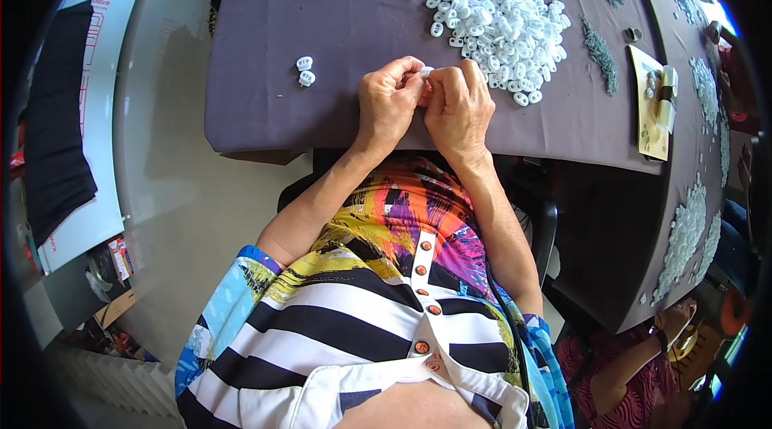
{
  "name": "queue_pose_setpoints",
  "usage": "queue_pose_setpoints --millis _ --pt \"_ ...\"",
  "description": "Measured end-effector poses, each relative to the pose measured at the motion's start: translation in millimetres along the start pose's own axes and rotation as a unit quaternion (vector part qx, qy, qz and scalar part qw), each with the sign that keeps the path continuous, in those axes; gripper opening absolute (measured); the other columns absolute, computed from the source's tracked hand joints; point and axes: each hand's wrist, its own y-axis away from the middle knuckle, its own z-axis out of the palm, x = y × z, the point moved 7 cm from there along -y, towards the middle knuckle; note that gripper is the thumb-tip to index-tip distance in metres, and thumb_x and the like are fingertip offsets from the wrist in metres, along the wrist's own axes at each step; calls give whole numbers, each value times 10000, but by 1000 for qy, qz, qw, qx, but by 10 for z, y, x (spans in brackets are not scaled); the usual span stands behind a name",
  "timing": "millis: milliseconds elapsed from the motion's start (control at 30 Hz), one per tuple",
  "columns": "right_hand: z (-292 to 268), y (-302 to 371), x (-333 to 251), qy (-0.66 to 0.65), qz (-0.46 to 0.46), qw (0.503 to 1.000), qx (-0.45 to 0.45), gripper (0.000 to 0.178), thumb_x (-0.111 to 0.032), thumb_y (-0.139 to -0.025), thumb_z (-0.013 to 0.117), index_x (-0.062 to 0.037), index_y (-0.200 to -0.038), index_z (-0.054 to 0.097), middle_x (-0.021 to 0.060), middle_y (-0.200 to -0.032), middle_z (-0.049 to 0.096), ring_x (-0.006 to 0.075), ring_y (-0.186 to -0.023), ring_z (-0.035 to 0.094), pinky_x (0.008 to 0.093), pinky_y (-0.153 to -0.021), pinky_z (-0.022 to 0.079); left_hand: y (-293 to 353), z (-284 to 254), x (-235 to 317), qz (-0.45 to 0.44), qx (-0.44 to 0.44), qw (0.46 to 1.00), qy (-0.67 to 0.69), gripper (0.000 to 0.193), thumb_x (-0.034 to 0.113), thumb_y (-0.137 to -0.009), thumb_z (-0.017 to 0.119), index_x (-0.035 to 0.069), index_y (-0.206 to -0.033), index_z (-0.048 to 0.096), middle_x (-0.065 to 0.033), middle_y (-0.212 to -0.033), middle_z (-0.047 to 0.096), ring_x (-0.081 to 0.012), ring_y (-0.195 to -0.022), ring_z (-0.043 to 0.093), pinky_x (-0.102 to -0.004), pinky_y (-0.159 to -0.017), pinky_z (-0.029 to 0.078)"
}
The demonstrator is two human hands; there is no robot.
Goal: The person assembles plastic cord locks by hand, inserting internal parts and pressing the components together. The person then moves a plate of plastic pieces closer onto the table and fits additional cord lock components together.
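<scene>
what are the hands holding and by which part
A small white plastic piece, pinched between the fingertips of the left hand and right hand; which part cannot be told.

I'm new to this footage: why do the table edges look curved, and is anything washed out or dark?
Head view: the fisheye lens bends the purple table edges toward the rim; corners fall black; bright glare washes out the upper right; the hands, left hand and right hand, and the white plastic pieces stay sharp and evenly lit.
</scene>
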Motion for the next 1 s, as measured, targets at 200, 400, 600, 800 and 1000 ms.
queue_pose_setpoints --millis 200,400,600,800,1000 --pt "17 3 -2 21 -11 1000 -4 185 -15 -629 609 -80 -756 492 90 -747 443 283 -692 503 372 -523 428 -1 23 62 11 -13 1000 -25 86 23 -863 558 -32 -841 621 0 -703 602 -51 -616 575 -205 -569 515" --pt "30 7 -11 25 -13 1000 -1 179 -13 -639 610 -82 -759 497 86 -742 444 280 -690 504 370 -525 429 6 12 57 7 -17 999 -29 86 26 -860 563 -32 -840 624 -3 -704 605 -51 -615 575 -206 -567 513" --pt "-45 -7 82 -76 50 996 22 86 -65 -770 608 -74 -758 523 91 -716 471 278 -650 514 378 -541 424 12 -11 41 -45 9 997 64 98 30 -858 564 -39 -896 623 -41 -744 630 -90 -626 611 -229 -588 534" --pt "-139 -14 178 34 89 995 19 111 -123 -793 613 -77 -728 536 85 -731 483 277 -664 519 385 -535 418 12 -25 -20 -92 -4 991 94 137 43 -860 557 -57 -937 611 -115 -800 654 -168 -651 652 -271 -604 556" --pt "-163 -23 211 99 33 994 -38 75 -91 -738 626 -88 -805 592 75 -802 501 261 -740 525 373 -586 437 -3 -47 4 -93 2 990 109 158 58 -865 553 -60 -958 602 -131 -834 652 -207 -651 654 -303 -609 566"
